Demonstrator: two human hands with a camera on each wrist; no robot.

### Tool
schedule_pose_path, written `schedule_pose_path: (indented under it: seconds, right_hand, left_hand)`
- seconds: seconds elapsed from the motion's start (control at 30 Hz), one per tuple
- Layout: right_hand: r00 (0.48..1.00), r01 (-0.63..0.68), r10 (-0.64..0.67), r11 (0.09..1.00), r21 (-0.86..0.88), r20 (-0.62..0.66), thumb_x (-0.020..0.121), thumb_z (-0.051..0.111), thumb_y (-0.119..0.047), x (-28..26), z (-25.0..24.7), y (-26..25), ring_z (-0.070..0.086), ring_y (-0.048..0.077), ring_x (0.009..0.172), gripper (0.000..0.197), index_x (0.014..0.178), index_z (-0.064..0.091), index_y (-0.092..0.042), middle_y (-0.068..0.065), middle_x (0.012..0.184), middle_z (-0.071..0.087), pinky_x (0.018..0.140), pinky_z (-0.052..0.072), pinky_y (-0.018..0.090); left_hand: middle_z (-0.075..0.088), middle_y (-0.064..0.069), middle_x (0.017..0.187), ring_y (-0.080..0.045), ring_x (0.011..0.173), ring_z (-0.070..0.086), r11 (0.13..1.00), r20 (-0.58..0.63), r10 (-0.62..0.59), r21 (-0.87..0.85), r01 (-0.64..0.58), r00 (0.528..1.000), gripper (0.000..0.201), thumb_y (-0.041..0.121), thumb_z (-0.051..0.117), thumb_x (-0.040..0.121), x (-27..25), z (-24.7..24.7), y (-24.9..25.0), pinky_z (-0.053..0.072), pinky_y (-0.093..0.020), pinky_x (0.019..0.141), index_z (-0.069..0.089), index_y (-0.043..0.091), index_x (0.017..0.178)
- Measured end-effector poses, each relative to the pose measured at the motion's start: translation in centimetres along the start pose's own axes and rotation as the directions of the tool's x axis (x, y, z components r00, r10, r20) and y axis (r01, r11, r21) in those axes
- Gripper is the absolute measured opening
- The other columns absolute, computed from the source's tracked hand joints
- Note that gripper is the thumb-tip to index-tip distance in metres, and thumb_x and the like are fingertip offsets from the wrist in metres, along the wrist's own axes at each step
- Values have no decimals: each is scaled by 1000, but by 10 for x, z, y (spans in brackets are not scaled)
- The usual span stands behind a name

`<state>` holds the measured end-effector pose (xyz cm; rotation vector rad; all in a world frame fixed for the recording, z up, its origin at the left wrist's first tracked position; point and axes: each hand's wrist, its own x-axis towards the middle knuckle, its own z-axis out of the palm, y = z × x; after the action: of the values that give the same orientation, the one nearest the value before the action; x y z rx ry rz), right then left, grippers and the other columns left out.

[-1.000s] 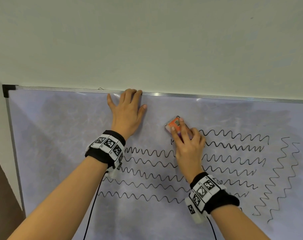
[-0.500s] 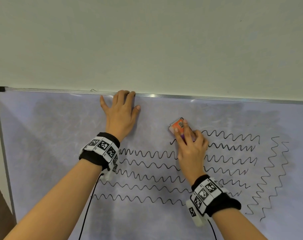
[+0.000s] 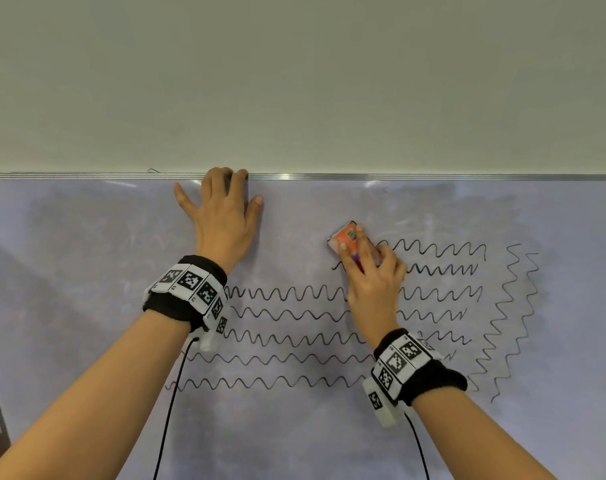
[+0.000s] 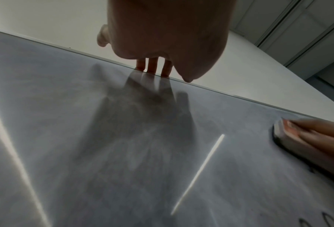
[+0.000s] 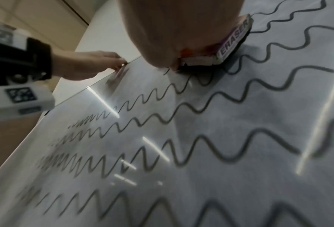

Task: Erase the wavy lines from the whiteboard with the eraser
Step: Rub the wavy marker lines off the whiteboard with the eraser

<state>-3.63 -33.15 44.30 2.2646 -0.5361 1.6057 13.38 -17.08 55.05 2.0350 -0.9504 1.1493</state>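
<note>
Pale wall [image 3: 294,81] is filling the top of the head view, and a whiteboard [image 3: 87,237] with a thin metal frame is hanging just below it. Over on the left side, the left hand [image 3: 222,216] is lying flat on the board with its fingers [image 4: 152,66] spread out and straight, their tips touching the top frame. It is holding nothing. A black band with black-and-white square tags [image 3: 190,285] is sitting on that wrist. Black wavy lines [image 3: 287,317] are running in rows across the middle of the board. Further right, the right hand [image 3: 371,275] is gripping an orange eraser [image 3: 346,237] and pressing it flat on the board, right at the left end of the top rows. More wavy lines [image 3: 513,317] are going up and down at the far right.
</note>
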Motion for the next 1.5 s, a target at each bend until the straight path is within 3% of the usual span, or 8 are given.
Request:
schedule_pose_path:
  seconds: [0.2,0.47,0.67,0.9,1.0,1.13,1.4,1.5]
  right_hand:
    - [977,157,-153,988,-11,149,57,73,2,-58,2,-3,42,38,105,84,133,47,-20,12,145,38,86,40,61]
    - [998,50,-51,999,22,45,62,66,9,11,-4,-7,45,40,104,73,130,57,-18,13,144,45,79,39,49]
    - [979,131,-128,991,-9,159,53,78,4,-53,0,-3,43,38,105,86,132,56,-20,12,148,36,83,41,55]
    - [997,-68,69,997,34,-18,80,44,-7,0,-5,28,40,38,108,57,135,46,-21,13,145,44,84,38,51]
    - [999,-40,41,999,29,-23,74,60,2,-16,-2,24,42,38,106,65,135,48,-20,15,145,44,83,38,50]
    - [993,53,-55,998,22,106,58,77,5,-60,0,16,43,38,104,84,133,48,-20,15,144,43,83,41,55]
    - [998,-63,63,997,49,9,67,72,2,12,-9,21,44,38,105,71,132,51,-20,12,144,45,84,37,48]
    - [1000,-24,23,999,21,9,64,73,4,1,-5,9,45,40,104,75,132,51,-19,14,144,44,81,39,48]
  left_hand:
    - [45,-7,126,-24,123,38,997,38,75,2,-75,996,41,35,48,94,0,-1,11,1,-69,105,47,17,130]
    - [48,-6,126,-24,123,41,983,80,185,-16,-184,980,43,34,48,94,3,15,54,4,-69,104,48,16,133]
    - [50,-6,123,-25,119,42,980,65,196,16,-197,979,42,36,47,94,5,18,57,5,-68,105,50,19,133]
    - [49,-6,123,-27,120,41,987,53,158,4,-158,986,43,38,49,93,2,22,62,5,-67,106,49,20,133]
    - [49,-6,124,-27,120,40,991,48,136,-10,-136,989,43,38,49,93,2,22,64,7,-68,105,49,20,132]
    - [49,-8,123,-28,121,40,991,50,133,-15,-133,990,42,36,50,92,1,21,66,8,-69,104,50,20,131]
    - [48,-7,122,-28,120,39,993,44,119,-21,-118,992,41,36,49,92,2,23,68,8,-69,105,49,21,130]
    - [48,-7,122,-28,119,39,992,43,124,-24,-123,991,41,36,51,92,2,23,67,8,-69,104,50,21,130]
